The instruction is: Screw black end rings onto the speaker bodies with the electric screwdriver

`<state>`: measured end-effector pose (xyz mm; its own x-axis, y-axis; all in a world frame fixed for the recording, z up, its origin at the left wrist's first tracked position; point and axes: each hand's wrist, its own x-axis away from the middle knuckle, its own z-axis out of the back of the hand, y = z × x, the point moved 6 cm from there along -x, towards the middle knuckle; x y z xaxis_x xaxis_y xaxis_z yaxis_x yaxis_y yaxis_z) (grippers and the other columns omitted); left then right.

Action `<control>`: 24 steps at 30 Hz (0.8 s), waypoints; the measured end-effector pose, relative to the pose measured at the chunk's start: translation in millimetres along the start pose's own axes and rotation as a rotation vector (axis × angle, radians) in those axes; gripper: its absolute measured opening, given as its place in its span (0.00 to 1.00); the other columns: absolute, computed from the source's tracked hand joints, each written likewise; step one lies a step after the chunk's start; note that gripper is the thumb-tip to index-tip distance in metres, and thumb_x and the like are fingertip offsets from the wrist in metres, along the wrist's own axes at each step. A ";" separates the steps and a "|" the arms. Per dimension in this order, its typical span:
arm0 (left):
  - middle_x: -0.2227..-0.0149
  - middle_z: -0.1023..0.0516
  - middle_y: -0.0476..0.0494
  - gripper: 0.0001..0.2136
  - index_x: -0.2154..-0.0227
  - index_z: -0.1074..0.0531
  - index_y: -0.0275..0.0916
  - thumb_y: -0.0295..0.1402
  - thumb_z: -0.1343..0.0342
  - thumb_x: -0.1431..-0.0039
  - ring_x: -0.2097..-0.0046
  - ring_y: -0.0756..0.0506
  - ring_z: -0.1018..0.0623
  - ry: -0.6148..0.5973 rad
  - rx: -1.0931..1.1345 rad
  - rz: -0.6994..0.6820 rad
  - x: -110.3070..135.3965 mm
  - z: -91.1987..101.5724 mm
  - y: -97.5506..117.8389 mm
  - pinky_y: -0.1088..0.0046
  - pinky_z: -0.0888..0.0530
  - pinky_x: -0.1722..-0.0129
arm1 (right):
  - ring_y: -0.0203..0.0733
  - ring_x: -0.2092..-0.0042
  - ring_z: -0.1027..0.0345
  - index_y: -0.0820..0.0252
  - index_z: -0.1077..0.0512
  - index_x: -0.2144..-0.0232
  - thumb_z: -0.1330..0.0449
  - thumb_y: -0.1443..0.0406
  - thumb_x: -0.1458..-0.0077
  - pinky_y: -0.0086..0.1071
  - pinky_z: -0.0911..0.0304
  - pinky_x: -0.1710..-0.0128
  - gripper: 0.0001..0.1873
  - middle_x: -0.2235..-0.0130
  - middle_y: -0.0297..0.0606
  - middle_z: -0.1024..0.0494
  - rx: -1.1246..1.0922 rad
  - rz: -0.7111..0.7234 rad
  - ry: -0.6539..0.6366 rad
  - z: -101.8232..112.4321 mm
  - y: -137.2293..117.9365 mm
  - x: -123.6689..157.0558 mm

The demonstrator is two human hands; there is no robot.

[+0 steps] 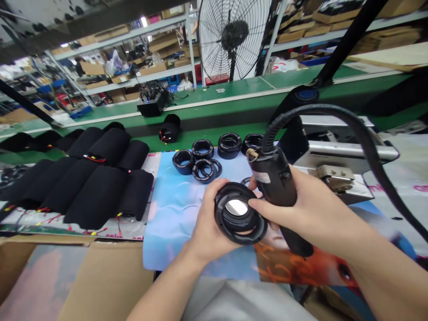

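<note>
My left hand [204, 227] is closed around a black round housing [220, 200] with a shiny, lens-like disc [237, 207] in its middle. A thin black ring [259, 234] lies tilted against the housing's near right side. In my right hand [310, 196] is a black corded tool that looks like an electric screwdriver [272, 176], its cable end up. My right thumb and fingertips also touch the ring and housing. Beyond my hands, several black rings [204, 171] lie on the blue printed sheet [167, 209]; part of one is hidden behind the housing.
Black fabric-covered cylinders [96, 191] with coloured wires lie at left, and a single one [170, 128] at the back. A metal fixture [341, 174] stands at right. The tool's thick cable [364, 138] arches over it. A cardboard box [110, 276] is at lower left, a fan [234, 35] behind.
</note>
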<state>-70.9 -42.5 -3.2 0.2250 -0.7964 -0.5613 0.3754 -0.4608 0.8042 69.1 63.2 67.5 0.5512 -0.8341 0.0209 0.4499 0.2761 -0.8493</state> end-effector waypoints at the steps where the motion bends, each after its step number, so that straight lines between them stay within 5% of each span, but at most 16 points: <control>1: 0.37 0.29 0.38 0.53 0.27 0.48 0.56 0.42 0.21 0.50 0.37 0.35 0.21 0.016 0.013 0.023 2.3 -1.3 -1.9 0.53 0.23 0.37 | 0.46 0.71 0.28 0.54 0.28 0.64 0.37 0.54 0.55 0.37 0.32 0.70 0.16 0.70 0.34 0.20 0.029 -0.026 0.022 1.1 -0.3 -1.0; 6: 0.35 0.31 0.37 0.57 0.25 0.56 0.58 0.44 0.21 0.49 0.37 0.35 0.21 0.037 -0.008 -0.008 10.6 -6.1 -8.0 0.50 0.23 0.36 | 0.46 0.72 0.28 0.54 0.30 0.65 0.39 0.52 0.59 0.37 0.34 0.71 0.19 0.71 0.32 0.21 0.099 -0.069 0.064 0.8 -5.3 -6.4; 9: 0.33 0.34 0.36 0.49 0.28 0.47 0.56 0.45 0.23 0.47 0.32 0.33 0.26 0.029 -0.038 -0.116 10.3 -4.9 -5.4 0.48 0.27 0.33 | 0.47 0.72 0.29 0.53 0.31 0.68 0.40 0.51 0.60 0.37 0.35 0.72 0.18 0.73 0.32 0.22 0.104 -0.084 0.087 0.3 -4.2 -5.3; 13: 0.34 0.32 0.36 0.41 0.35 0.36 0.52 0.47 0.22 0.49 0.31 0.32 0.27 0.020 -0.036 -0.081 5.0 -1.4 -6.1 0.48 0.26 0.33 | 0.50 0.67 0.25 0.52 0.26 0.63 0.36 0.50 0.60 0.40 0.29 0.67 0.21 0.68 0.34 0.18 0.022 -0.096 0.083 2.5 6.8 0.1; 18: 0.38 0.26 0.38 0.38 0.40 0.34 0.51 0.45 0.21 0.51 0.32 0.32 0.26 0.033 0.003 -0.051 0.5 0.1 -5.2 0.47 0.27 0.33 | 0.51 0.61 0.22 0.41 0.26 0.42 0.22 0.52 0.65 0.39 0.23 0.63 0.44 0.61 0.29 0.17 -0.076 -0.096 -0.218 -2.3 27.1 0.4; 20: 0.37 0.27 0.37 0.41 0.38 0.36 0.50 0.45 0.21 0.52 0.33 0.32 0.25 0.051 0.003 -0.032 2.0 -0.6 -6.4 0.47 0.27 0.33 | 0.49 0.60 0.21 0.41 0.23 0.46 0.23 0.54 0.61 0.37 0.23 0.62 0.37 0.61 0.28 0.17 -0.088 -0.049 -0.294 -4.6 28.2 -0.1; 24: 0.37 0.26 0.39 0.52 0.29 0.49 0.54 0.42 0.21 0.50 0.38 0.36 0.20 0.072 0.081 0.058 7.4 -3.3 -11.2 0.53 0.24 0.36 | 0.48 0.62 0.22 0.45 0.20 0.55 0.26 0.56 0.62 0.35 0.23 0.65 0.27 0.61 0.29 0.17 -0.018 0.007 -0.174 -5.0 21.0 0.4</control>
<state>-70.5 -41.9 -17.0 0.3090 -0.7939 -0.5236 0.2867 -0.4472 0.8472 75.3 66.3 47.0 0.6680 -0.7368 0.1045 0.4342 0.2718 -0.8589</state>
